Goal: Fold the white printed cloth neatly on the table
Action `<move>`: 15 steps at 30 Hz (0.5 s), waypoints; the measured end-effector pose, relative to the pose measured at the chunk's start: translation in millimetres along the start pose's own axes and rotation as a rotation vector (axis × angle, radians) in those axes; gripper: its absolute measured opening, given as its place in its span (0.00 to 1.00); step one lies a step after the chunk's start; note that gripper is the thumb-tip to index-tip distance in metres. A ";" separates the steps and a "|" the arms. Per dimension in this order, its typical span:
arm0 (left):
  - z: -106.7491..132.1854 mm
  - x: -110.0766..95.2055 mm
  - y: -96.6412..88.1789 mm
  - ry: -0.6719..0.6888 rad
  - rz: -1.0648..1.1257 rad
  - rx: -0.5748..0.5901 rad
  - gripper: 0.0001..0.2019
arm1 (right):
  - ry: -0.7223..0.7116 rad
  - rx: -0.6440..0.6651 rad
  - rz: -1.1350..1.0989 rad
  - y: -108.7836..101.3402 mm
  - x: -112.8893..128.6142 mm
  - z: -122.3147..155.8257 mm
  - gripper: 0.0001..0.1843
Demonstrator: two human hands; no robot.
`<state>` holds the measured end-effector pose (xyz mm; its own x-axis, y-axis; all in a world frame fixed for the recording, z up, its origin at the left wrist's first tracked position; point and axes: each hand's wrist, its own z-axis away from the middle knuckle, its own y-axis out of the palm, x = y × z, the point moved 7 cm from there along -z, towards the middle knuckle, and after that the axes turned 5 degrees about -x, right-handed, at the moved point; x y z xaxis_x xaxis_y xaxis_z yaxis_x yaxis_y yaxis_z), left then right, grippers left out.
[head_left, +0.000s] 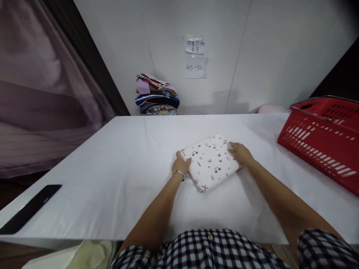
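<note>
A folded white cloth with small printed figures, rainbow shapes among them, lies at a slant near the middle of the white table. My left hand, with a bracelet at the wrist, grips its left edge, thumb on top and the other fingers partly hidden. At the opposite edge my right hand holds the cloth's right side, fingertips over the top and the underside out of sight. Whether the cloth is lifted off the table I cannot tell.
A red plastic basket with a metal handle stands at the right. Behind the table's far edge rises a stack of folded fabrics against the wall. A flat black object lies at the left front corner. Paper signs hang on the wall.
</note>
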<state>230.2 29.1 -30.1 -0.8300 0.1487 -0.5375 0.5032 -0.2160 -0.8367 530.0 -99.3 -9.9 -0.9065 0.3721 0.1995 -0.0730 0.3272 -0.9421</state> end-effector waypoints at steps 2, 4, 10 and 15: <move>-2.4 1.1 -1.1 -0.002 0.011 0.018 0.39 | -0.069 -0.043 0.040 -6.4 26.9 -2.3 0.25; -7.8 0.2 -4.3 0.010 0.008 -0.009 0.38 | -0.166 -0.052 -0.011 -6.8 64.1 3.5 0.25; -25.8 -6.6 -10.1 0.127 -0.036 -0.161 0.22 | -0.378 0.174 -0.103 26.2 156.1 45.0 0.30; -29.8 -3.4 -4.2 0.176 -0.069 -0.178 0.18 | -0.392 0.199 -0.093 33.4 161.1 54.1 0.29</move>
<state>238.1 58.3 -27.9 -0.8168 0.3264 -0.4757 0.4944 -0.0289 -0.8687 359.0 -75.4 -23.7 -0.9787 -0.0210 0.2042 -0.2050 0.1562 -0.9662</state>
